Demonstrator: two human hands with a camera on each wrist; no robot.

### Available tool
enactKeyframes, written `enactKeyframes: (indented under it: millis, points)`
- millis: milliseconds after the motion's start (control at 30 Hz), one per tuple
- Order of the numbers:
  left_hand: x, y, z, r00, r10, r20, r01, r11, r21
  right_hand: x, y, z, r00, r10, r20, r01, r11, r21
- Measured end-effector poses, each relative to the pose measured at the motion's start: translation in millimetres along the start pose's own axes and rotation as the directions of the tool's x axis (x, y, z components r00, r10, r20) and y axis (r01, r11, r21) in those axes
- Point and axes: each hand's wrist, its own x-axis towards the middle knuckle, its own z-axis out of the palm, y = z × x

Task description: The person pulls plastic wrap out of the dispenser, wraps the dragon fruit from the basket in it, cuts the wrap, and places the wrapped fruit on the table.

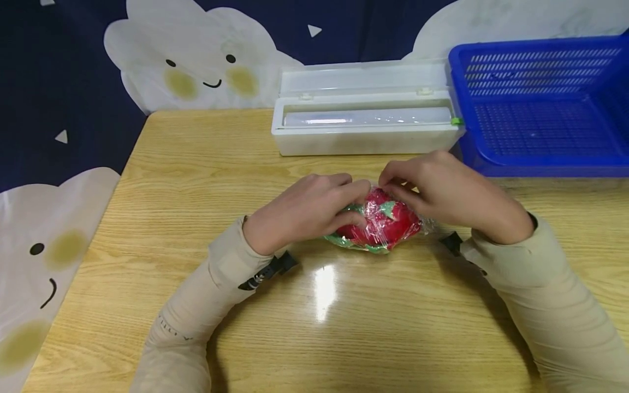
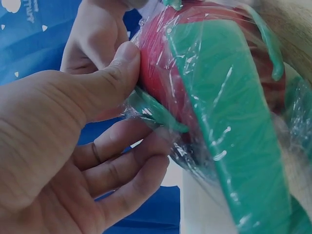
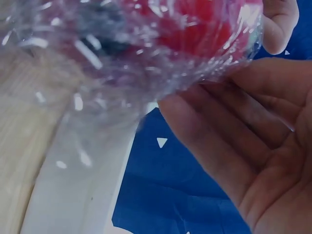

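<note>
**Both hands on the wrapped toy, mid-worktop**

The red-and-green toy (image 1: 380, 226) in cling film lies on the worktop (image 1: 196, 180), long axis left to right, between the hands. The left hand (image 1: 304, 210) grips its left end, thumb on top; the right hand (image 1: 442, 191) seems to pinch film at the top. No readable writing.

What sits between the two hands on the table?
A red and green toy wrapped in cling film, gripped by the left hand and right hand; clearest in the head view.
</note>
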Motion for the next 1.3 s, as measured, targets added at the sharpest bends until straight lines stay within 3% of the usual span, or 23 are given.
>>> enactKeyframes:
  millis: [367, 533, 700, 967, 1167, 1300]
  points:
    - [-0.1, -3.2, 1.2, 1.0, -0.025, -0.014, 0.024, 0.995, -0.097, -3.8, -4.7, -2.9, 0.997, 0.008, 0.082, -0.007, 1.0, -0.009]
    - [0.7, -4.8, 2.1, 1.0, -0.009, -0.003, 0.009, 0.997, -0.075, -5.8, -4.3, -4.1, 0.994, -0.063, 0.085, 0.063, 0.998, 0.009]
    - [1.9, -3.4, 0.7, 0.999, -0.034, 0.038, 0.036, 0.997, -0.065, -7.2, -4.9, -4.7, 0.989, -0.105, 0.1, 0.105, 0.994, 0.008]
    - [3.3, -3.5, 0.8, 0.998, -0.027, 0.053, 0.031, 0.998, -0.062, -9.9, -5.6, -9.9, 0.985, -0.052, 0.166, 0.052, 0.999, 0.004]
    - [4.4, -4.6, 1.3, 0.998, -0.028, 0.05, 0.031, 0.998, -0.063, -13.8, -3.8, -17.1, 0.99, 0.017, 0.137, -0.014, 1.0, -0.025]
    - [3.3, -4.5, 1.5, 0.999, -0.036, 0.04, 0.039, 0.997, -0.06, -12.8, -3.8, -17.4, 0.986, 0.041, 0.164, -0.038, 0.999, -0.027]
